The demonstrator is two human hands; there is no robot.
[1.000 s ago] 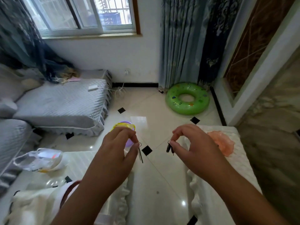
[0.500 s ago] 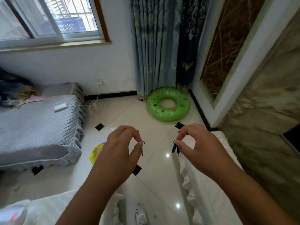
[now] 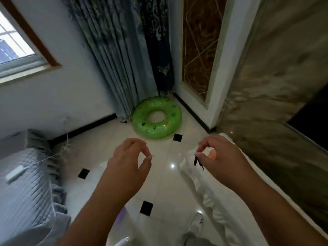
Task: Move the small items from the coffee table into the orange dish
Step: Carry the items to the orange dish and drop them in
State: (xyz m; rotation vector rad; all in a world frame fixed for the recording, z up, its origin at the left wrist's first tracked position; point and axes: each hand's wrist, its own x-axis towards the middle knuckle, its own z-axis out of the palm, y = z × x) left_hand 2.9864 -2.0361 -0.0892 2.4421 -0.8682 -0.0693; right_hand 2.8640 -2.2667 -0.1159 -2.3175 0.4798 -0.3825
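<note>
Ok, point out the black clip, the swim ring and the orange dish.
black clip (image 3: 195,160), head view, its dark body.
swim ring (image 3: 170,125), head view, right side of the tube.
orange dish (image 3: 212,154), head view, the sliver behind the right hand.

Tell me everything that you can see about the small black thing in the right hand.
The black clip is small and dark, and looks like a binder clip with a thin wire loop at its top. The right hand pinches that loop between thumb and forefinger, so the clip hangs down freely, slightly tilted. A second thin dark piece hangs beside it. Nothing else touches it. It hangs in the air above the edge of a white cloth, beside the shiny tiled floor. Finer details are too small to tell.
</note>
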